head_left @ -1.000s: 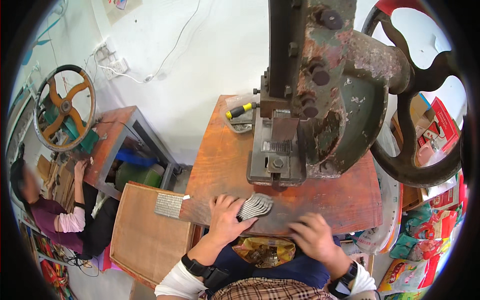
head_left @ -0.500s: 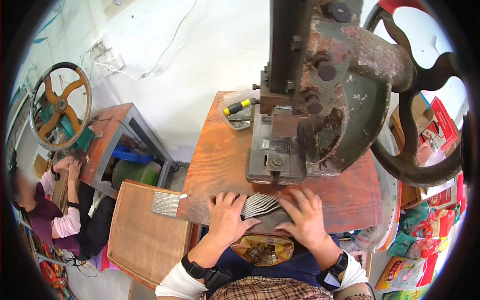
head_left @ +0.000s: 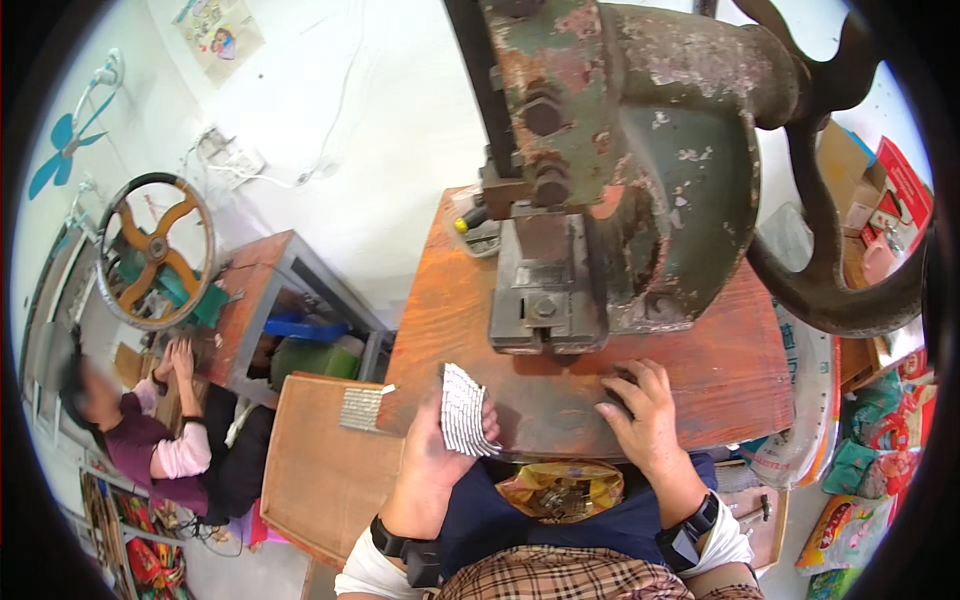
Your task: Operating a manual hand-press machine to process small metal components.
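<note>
My left hand (head_left: 428, 440) is closed around a stack of silvery metal strips (head_left: 464, 410), holding it up at the near edge of the wooden table (head_left: 545, 415). The strips lie side by side, slightly fanned and bowed. My right hand (head_left: 645, 415) rests over the table's near right part, fingers apart and a little bent, with nothing seen in it. Beyond both hands stands an old green hand press (head_left: 690, 190) with worn paint. Its steel die block (head_left: 545, 295), with a bolt at the front, sits on the table.
Another block of silvery strips (head_left: 361, 408) lies at the corner of a wooden board (head_left: 315, 460) on the left. A yellow bag (head_left: 560, 488) with small metal pieces is at my lap. Further left, a co-worker (head_left: 160, 430) sits by another wheel press (head_left: 157, 250). Packets (head_left: 850, 530) lie right.
My left hand has gripped the strip stack, lifted it off the table and turned it upright, leftward. My right hand has come away from the strips to the right. The view has shifted.
</note>
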`<state>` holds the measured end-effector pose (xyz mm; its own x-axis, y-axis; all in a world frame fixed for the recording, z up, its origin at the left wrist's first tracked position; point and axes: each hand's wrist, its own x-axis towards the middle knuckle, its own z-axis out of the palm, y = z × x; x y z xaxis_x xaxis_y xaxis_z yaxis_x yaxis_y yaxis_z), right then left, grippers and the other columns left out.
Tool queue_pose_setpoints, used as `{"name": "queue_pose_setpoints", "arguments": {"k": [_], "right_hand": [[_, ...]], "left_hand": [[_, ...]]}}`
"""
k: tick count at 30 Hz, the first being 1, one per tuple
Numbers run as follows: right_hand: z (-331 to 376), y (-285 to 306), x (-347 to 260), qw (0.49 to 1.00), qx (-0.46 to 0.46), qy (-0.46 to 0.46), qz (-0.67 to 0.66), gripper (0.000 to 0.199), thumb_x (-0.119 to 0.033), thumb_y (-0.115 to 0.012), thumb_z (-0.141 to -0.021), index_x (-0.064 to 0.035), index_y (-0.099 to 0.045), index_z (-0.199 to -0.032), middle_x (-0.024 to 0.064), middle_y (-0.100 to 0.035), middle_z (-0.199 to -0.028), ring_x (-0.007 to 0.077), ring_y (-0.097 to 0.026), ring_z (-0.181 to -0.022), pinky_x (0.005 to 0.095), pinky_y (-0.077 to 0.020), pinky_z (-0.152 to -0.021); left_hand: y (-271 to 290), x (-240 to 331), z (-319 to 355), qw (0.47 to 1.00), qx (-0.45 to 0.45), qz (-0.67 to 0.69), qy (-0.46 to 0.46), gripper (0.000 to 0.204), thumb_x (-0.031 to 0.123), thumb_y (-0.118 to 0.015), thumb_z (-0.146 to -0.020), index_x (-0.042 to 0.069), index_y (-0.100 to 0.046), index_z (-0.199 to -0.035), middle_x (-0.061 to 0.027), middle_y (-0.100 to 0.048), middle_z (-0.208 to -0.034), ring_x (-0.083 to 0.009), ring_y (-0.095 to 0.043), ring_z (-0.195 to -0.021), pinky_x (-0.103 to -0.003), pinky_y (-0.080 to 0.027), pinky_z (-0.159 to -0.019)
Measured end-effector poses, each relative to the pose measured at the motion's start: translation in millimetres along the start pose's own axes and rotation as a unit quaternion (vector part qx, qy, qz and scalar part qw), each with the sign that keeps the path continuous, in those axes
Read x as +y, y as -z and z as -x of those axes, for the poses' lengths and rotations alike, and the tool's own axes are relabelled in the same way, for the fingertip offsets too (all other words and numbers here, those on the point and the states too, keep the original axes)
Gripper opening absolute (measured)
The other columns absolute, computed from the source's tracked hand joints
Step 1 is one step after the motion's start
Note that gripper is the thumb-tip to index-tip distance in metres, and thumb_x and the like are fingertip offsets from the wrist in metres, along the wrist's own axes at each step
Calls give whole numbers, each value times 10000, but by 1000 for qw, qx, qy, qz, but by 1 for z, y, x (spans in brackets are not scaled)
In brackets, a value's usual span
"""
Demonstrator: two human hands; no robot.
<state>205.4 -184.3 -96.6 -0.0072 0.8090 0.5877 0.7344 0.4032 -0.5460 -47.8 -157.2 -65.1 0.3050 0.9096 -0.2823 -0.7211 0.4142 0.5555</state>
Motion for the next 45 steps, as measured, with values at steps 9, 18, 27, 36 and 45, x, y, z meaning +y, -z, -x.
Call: {"name": "queue_pose_setpoints", "arguments": {"k": [9,18,27,36,45], "right_hand": [[-2,-4,6,1000,11,16,-1,356,-142,-753,-686,-31,-636,-1003,157,-576,-1083,381,-506,-1036,453,-443,-875],[-3,-14,3,999,17,23,-18,320,-126,-749,-708,-33,-647,-997,163,-586,-1093,384,-520,-1040,450,-444,-887],[-1,-6,-15,998,-57,-33,14,297,-70,-701,-670,-11,-635,-953,169,-585,-1065,378,-523,-1032,467,-395,-953],[-9,-11,-14,989,-86,-96,69,272,-98,-649,-689,17,-623,-934,190,-569,-1058,365,-515,-1033,441,-390,-932],[-11,-14,-15,989,-94,-82,77,281,-91,-648,-685,27,-610,-937,188,-563,-1044,372,-506,-1026,441,-391,-920]], "left_hand": [[66,-38,31,982,-124,72,124,460,475,-555,-890,42,-586,-1044,-132,-559,-899,-237,-518,-802,-341,-440,-718],[128,-86,20,608,24,-789,86,368,360,-661,-839,12,-689,-956,-187,-680,-810,-325,-670,-749,-366,-516,-692],[364,129,8,393,422,-729,-368,283,242,-639,-836,-19,-689,-931,-227,-660,-917,-355,-635,-832,-418,-488,-752],[312,164,-21,667,291,-682,-75,497,195,-780,-728,-27,-619,-1142,-181,-673,-1035,-258,-651,-878,-345,-519,-779],[289,159,-22,584,279,-755,-103,476,102,-748,-681,-19,-617,-1123,-214,-667,-975,-309,-654,-912,-369,-513,-800]]}}
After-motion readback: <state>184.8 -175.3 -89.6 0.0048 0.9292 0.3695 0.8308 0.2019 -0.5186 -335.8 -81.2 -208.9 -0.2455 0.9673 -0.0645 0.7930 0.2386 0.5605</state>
